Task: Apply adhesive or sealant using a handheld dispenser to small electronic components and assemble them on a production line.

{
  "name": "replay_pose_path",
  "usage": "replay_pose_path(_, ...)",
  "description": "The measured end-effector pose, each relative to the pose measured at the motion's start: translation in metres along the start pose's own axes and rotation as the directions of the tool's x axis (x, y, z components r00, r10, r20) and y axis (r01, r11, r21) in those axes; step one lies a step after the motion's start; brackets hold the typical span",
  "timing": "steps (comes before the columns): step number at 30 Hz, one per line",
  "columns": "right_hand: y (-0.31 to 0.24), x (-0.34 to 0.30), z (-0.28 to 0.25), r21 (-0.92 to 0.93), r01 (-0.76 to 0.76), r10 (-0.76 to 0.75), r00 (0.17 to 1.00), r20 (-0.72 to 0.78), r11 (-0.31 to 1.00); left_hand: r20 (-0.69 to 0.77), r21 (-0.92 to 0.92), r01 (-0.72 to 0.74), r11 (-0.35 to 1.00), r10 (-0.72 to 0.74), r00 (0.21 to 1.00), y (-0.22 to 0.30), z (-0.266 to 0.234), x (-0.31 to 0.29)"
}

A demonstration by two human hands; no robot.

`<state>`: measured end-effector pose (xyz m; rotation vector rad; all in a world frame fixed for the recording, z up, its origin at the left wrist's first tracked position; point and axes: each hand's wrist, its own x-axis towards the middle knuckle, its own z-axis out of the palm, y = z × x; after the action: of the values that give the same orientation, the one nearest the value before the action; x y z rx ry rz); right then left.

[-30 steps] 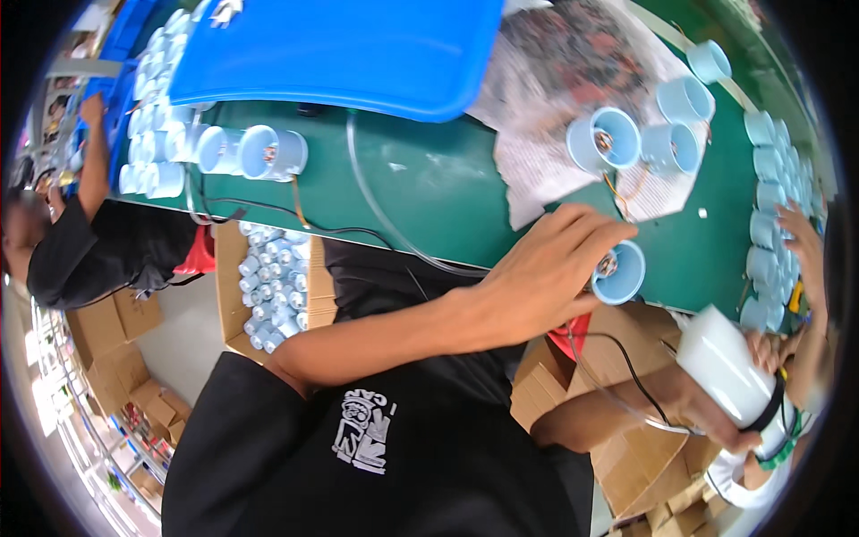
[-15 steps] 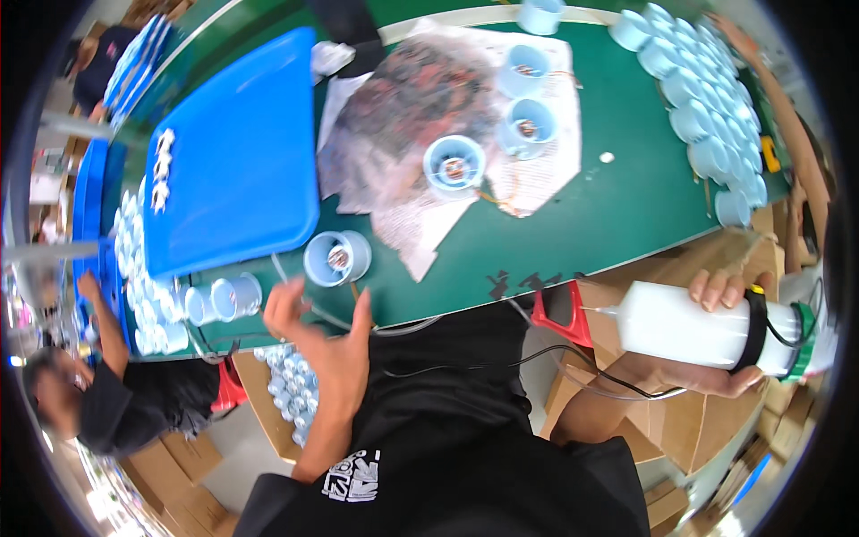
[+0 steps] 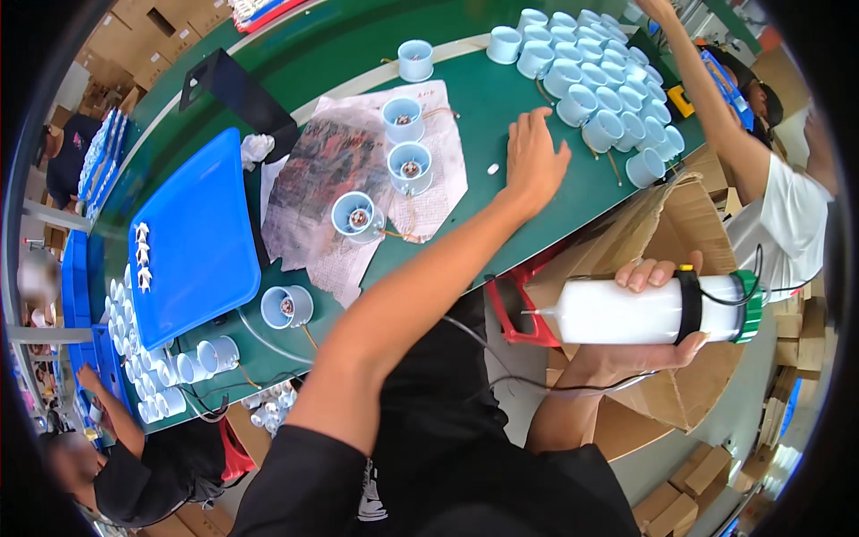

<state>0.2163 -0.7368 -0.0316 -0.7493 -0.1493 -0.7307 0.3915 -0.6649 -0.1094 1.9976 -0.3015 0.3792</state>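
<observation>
Reaches w/ L hand (image 3: 535, 161) over R side of green table (image 3: 557, 211), near block of lt-blue cups (image 3: 604, 96); differs from 0.5 s ago, w/ that hand at near edge, by lone cup (image 3: 284, 309). Also differs from 1.0 s ago, w/ a cup in L grip. Holds L fingers apart, slightly bent, gripping nothing visible. Leaves lone cup on tabletop, just beside near R corner of blue tray (image 3: 199, 242), same spot as 0.5 s ago.

Keeps R hand (image 3: 617, 360) clamped round white cylinder (image 3: 617, 313), fingers over top, thumb below, as 0.5 s ago; points thin nozzle (image 3: 540, 311) L, off table edge. Shows three cups on paper sheet (image 3: 335, 148), one more beyond its far edge, approx. same layout as prev. frame.

Re writing: bears small print on sheet, too tiny to read, plus dk/reddish smudgy area. Has white print (image 3: 371, 497) on front of blk shirt (image 3: 429, 430), mostly hidden by L arm & folds, vs. more exposed 0.5 s ago.
</observation>
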Motion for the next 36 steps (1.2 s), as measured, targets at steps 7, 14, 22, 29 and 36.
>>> replay_pose_path(7, -0.011, -0.018, -0.011, -0.199, -0.003, -0.015, 0.996, -0.088, 0.980, -0.129, 0.009, -0.031, 0.999, 0.032, 0.991, 0.000, 0.053, 0.053)
replay_pose_path(14, -0.007, -0.013, -0.014, -0.197, -0.062, 0.041, 0.993, -0.109, 0.978, -0.083, 0.049, -0.068, 0.996, 0.072, 0.994, -0.012, 0.046, 0.055)
replay_pose_path(22, 0.000, -0.014, -0.001, -0.187, -0.081, 0.064, 0.993, -0.095, 0.979, -0.061, 0.116, -0.190, 0.975, 0.197, 0.978, -0.018, 0.033, 0.048)
replay_pose_path(29, 0.007, -0.020, 0.002, -0.146, -0.126, 0.121, 0.992, -0.041, 0.981, -0.113, 0.023, -0.091, 0.996, 0.093, 0.989, 0.000, -0.011, 0.027)
replay_pose_path(36, 0.015, 0.004, -0.010, -0.050, -0.101, 0.101, 0.995, -0.013, 0.994, 0.009, 0.116, -0.089, 0.989, 0.088, 0.996, 0.041, -0.128, -0.091)
